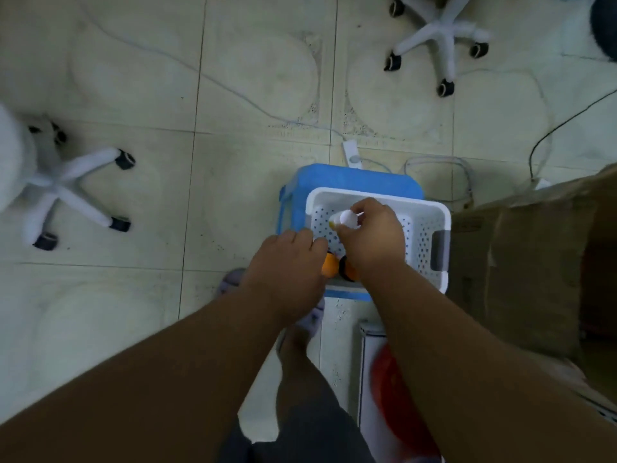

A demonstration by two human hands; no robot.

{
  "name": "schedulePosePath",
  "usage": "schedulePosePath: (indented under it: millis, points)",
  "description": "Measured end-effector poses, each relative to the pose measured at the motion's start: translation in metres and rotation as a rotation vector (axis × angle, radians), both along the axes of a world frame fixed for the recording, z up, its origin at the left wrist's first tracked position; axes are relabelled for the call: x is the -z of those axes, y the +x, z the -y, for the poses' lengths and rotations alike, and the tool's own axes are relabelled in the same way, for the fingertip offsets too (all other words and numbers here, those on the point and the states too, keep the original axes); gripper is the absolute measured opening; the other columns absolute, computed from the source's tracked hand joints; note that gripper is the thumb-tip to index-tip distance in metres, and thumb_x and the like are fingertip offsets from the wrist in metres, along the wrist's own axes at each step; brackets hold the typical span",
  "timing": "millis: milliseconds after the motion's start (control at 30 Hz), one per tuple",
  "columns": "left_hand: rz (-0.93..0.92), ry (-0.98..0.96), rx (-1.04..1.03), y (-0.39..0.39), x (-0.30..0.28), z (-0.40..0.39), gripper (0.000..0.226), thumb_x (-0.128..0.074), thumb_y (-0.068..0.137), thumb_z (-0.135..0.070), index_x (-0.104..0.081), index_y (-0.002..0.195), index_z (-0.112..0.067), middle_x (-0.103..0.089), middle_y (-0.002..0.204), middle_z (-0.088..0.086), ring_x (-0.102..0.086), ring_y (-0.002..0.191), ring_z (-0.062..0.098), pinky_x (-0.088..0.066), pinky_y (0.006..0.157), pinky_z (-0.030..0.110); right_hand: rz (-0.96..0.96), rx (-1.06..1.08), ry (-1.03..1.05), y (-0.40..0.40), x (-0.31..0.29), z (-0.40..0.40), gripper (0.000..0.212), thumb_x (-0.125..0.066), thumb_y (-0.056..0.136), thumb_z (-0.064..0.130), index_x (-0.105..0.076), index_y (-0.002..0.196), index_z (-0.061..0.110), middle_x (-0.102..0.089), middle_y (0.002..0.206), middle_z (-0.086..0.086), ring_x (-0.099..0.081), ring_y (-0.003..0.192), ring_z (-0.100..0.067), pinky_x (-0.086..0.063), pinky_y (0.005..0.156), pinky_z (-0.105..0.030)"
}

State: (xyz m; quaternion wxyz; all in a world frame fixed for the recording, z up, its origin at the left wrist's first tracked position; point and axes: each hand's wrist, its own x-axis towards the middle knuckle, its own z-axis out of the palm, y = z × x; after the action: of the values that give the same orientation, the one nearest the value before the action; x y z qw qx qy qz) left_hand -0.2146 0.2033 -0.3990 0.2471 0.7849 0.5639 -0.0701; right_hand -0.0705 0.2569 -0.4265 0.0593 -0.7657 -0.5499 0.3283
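in the head view, mid-frame, the right hand [370, 235] pinches a small white object [346, 218] (blurred, a yellow bit at its left) over the white perforated basket [424, 235], which sits on a blue stool [334, 177]. the left hand [288, 262] lies with fingers curled at the basket's left rim, just above two orange pieces [330, 265]; whether it grips anything cannot be told. a cardboard box [534, 262] stands at the right edge.

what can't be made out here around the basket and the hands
- Head view, white object in the right hand: fingers cover most of it, blurred; kind unclear.
- Head view, orange things: both hands cover them; number unclear.
- Head view, left hand: fingertips hidden; grip unclear.
- Head view, red thing: blurred, forearm overlaps it.
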Motion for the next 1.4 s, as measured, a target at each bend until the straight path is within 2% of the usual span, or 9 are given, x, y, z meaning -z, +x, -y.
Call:
schedulePosePath:
  millis: [200,300,400,733,933,1067,1167,1300,1400]
  points:
    - [0.048,0.018,-0.020,-0.009,0.028,-0.013,0.022,-0.050,0.094,-0.036,-0.054,0.108,-0.019,-0.058,0.105,0.004,-0.054,0.087,0.021,-0.047,0.076,0.035,0.087,0.031,-0.055,-0.019,0.038,-0.019,0.031,-0.067,0.084,0.031,-0.061,0.110,0.015,-0.060,0.113,-0.009,-0.058,0.104,-0.028,-0.044,0.088,-0.036]
    - [0.059,0.045,-0.016,-0.014,0.036,-0.018,0.025,-0.043,0.099,-0.038,-0.053,0.111,-0.018,-0.055,0.106,0.004,-0.046,0.085,0.020,-0.041,0.076,0.033,0.116,0.042,-0.046,-0.024,0.047,-0.021,0.025,-0.062,0.087,0.030,-0.061,0.105,0.014,-0.061,0.109,-0.009,-0.059,0.099,-0.027,-0.042,0.079,-0.033]
    - [0.066,0.053,-0.031,-0.017,0.043,-0.018,0.026,-0.040,0.102,-0.038,-0.051,0.116,-0.019,-0.053,0.106,0.003,-0.036,0.083,0.015,-0.043,0.080,0.032,0.155,0.024,-0.045,-0.028,0.054,-0.019,0.022,-0.060,0.087,0.033,-0.060,0.100,0.015,-0.062,0.101,-0.007,-0.061,0.091,-0.026,-0.038,0.072,-0.030]
    - [0.076,0.020,-0.039,-0.019,0.036,-0.012,0.028,-0.053,0.095,-0.035,-0.052,0.117,-0.017,-0.056,0.106,0.003,-0.054,0.090,0.019,-0.050,0.083,0.035,0.200,-0.072,-0.006,-0.025,0.035,-0.017,0.039,-0.064,0.085,0.037,-0.055,0.116,0.015,-0.058,0.115,-0.008,-0.057,0.103,-0.028,-0.045,0.086,-0.038]
    - [0.024,-0.009,0.043,-0.026,-0.032,-0.008,0.033,-0.049,0.096,-0.034,-0.048,0.124,-0.018,-0.052,0.120,0.004,-0.051,0.106,0.021,-0.040,0.088,0.033,0.159,-0.161,0.135,-0.020,-0.066,0.009,0.036,-0.066,0.085,0.028,-0.058,0.117,0.015,-0.058,0.111,-0.008,-0.058,0.098,-0.028,-0.048,0.084,-0.042]
    - [0.040,0.007,0.131,-0.037,-0.096,0.000,0.038,-0.050,0.094,-0.036,-0.048,0.127,-0.017,-0.050,0.127,0.006,-0.049,0.115,0.025,-0.039,0.093,0.036,0.230,-0.240,0.291,-0.022,-0.163,0.050,0.031,-0.071,0.077,0.020,-0.063,0.104,0.008,-0.062,0.101,-0.014,-0.060,0.088,-0.035,-0.050,0.074,-0.042]
    - [0.118,0.054,0.219,-0.045,-0.149,0.011,0.033,-0.054,0.093,-0.035,-0.053,0.119,-0.016,-0.053,0.119,0.006,-0.051,0.110,0.026,-0.040,0.088,0.036,0.305,-0.155,0.404,-0.028,-0.238,0.092,0.030,-0.071,0.073,0.020,-0.063,0.100,0.008,-0.063,0.095,-0.013,-0.060,0.082,-0.036,-0.051,0.070,-0.043]
    - [0.195,0.141,0.405,-0.045,-0.206,0.035,0.029,-0.057,0.089,-0.037,-0.057,0.110,-0.017,-0.056,0.108,0.005,-0.056,0.101,0.026,-0.043,0.081,0.039,0.356,0.071,0.477,-0.038,-0.313,0.159,0.027,-0.055,0.078,0.032,-0.063,0.097,0.014,-0.061,0.090,-0.006,-0.058,0.080,-0.028,-0.050,0.068,-0.041]
    - [0.260,0.147,0.532,-0.030,-0.244,0.057,0.030,-0.056,0.091,-0.042,-0.058,0.113,-0.021,-0.057,0.107,0.000,-0.055,0.100,0.021,-0.046,0.085,0.037,0.398,0.197,0.484,-0.039,-0.358,0.214,0.025,-0.067,0.078,0.030,-0.064,0.098,0.015,-0.060,0.090,-0.004,-0.058,0.079,-0.025,-0.050,0.068,-0.039]
